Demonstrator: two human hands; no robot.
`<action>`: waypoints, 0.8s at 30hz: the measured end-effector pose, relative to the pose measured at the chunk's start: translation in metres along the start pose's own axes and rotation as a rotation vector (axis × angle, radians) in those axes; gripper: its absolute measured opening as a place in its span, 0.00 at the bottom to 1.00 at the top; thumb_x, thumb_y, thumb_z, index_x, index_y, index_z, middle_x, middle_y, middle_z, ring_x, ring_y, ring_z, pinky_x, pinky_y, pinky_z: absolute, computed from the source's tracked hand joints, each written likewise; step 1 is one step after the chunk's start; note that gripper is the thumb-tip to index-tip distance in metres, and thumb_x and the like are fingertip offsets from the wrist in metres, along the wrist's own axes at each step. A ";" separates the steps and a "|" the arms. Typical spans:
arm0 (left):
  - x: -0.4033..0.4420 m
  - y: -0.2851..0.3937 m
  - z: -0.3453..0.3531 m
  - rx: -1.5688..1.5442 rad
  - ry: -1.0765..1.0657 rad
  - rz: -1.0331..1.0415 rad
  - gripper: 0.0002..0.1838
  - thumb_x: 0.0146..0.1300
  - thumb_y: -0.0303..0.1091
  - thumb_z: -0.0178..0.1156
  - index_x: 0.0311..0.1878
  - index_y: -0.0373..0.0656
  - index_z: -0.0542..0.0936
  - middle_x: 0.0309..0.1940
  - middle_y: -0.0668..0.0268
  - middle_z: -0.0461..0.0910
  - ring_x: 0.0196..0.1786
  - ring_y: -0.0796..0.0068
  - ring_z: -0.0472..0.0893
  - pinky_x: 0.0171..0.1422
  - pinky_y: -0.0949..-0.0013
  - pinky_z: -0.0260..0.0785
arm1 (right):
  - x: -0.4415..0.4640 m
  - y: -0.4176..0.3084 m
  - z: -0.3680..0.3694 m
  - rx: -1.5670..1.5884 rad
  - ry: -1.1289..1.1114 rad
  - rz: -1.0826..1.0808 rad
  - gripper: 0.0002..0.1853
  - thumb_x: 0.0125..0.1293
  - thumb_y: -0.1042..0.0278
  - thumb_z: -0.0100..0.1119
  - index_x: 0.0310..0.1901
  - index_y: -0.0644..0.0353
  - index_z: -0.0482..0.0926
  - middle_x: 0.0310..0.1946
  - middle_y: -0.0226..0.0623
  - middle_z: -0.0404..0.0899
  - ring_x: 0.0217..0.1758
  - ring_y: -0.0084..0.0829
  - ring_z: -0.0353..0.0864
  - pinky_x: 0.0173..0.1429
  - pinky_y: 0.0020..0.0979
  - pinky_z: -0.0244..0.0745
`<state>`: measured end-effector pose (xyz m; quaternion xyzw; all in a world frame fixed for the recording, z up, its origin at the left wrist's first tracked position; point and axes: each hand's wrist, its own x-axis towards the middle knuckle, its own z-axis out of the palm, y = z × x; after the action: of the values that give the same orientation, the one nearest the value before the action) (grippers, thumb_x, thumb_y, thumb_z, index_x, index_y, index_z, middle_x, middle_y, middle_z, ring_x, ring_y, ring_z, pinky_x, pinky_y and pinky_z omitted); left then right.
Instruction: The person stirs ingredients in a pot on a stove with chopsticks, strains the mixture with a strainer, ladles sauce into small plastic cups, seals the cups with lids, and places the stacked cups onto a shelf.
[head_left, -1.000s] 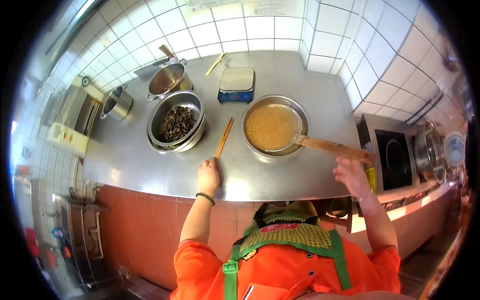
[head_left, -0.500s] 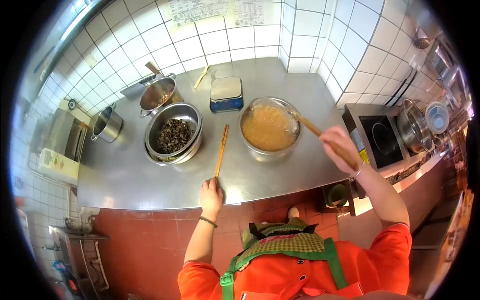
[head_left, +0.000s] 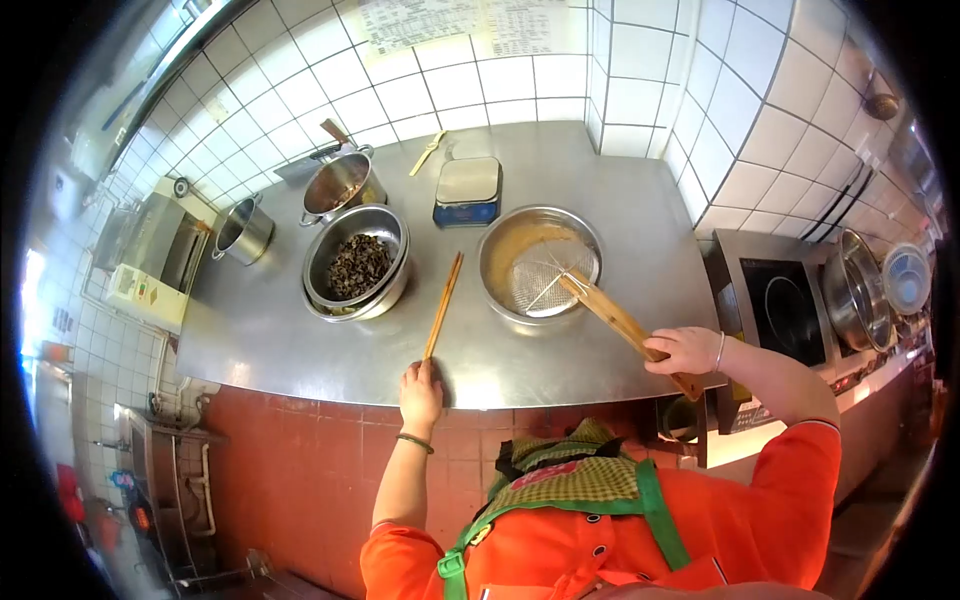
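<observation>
My left hand [head_left: 420, 397] is closed on the near end of a pair of wooden chopsticks [head_left: 444, 305] at the front edge of the steel table. My right hand [head_left: 686, 350] grips the wooden handle of a wire mesh strainer [head_left: 548, 278]. The strainer's head is over the steel bowl [head_left: 485, 262] of orange-brown contents, its mesh bare where it shows. Left of the chopsticks, dark, wrinkled pieces [head_left: 358, 266] fill a steel bowl nested in another.
A scale [head_left: 467, 189] stands behind the chopsticks. Two steel pots [head_left: 345, 185], [head_left: 243, 231] are at the back left, with a cleaver beside one. On the right are a cooktop [head_left: 785, 308] and stacked basins [head_left: 858, 300]. A yellowish strip [head_left: 428, 153] lies by the wall.
My right hand has closed on the strainer handle. The strainer has turned, and its mesh now shows above the bowl's contents. My left hand keeps hold of the chopsticks.
</observation>
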<state>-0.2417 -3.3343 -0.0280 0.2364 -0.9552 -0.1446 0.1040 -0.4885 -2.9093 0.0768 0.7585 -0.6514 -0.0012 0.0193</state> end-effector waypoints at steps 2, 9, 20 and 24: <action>-0.001 0.009 -0.001 -0.002 -0.031 -0.062 0.25 0.52 0.28 0.56 0.57 0.42 0.69 0.53 0.55 0.69 0.54 0.50 0.69 0.57 0.56 0.65 | -0.007 0.010 0.008 0.010 -0.038 -0.009 0.17 0.55 0.69 0.51 0.48 0.43 0.73 0.53 0.38 0.65 0.54 0.38 0.70 0.45 0.30 0.77; -0.003 0.011 0.009 0.031 -0.034 -0.112 0.26 0.52 0.28 0.56 0.58 0.43 0.67 0.56 0.54 0.66 0.55 0.49 0.69 0.58 0.57 0.64 | -0.001 0.010 0.000 0.253 -0.113 0.255 0.18 0.61 0.72 0.48 0.53 0.47 0.72 0.57 0.43 0.62 0.56 0.42 0.69 0.56 0.34 0.71; 0.031 -0.005 0.012 0.105 -0.042 -0.096 0.21 0.55 0.29 0.53 0.54 0.49 0.69 0.43 0.58 0.72 0.47 0.52 0.72 0.49 0.55 0.69 | 0.038 -0.056 -0.038 0.201 0.299 0.684 0.24 0.54 0.75 0.56 0.55 0.58 0.68 0.54 0.48 0.64 0.55 0.50 0.66 0.59 0.41 0.65; 0.039 -0.015 0.018 0.045 0.047 -0.034 0.17 0.56 0.30 0.52 0.51 0.48 0.72 0.41 0.56 0.71 0.44 0.52 0.72 0.47 0.56 0.69 | 0.051 -0.130 -0.027 0.329 0.374 0.637 0.22 0.51 0.75 0.58 0.51 0.60 0.70 0.48 0.47 0.69 0.52 0.47 0.69 0.56 0.41 0.66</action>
<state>-0.2739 -3.3613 -0.0446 0.2583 -0.9513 -0.1193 0.1185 -0.3514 -2.9393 0.1007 0.4990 -0.8305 0.2471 0.0153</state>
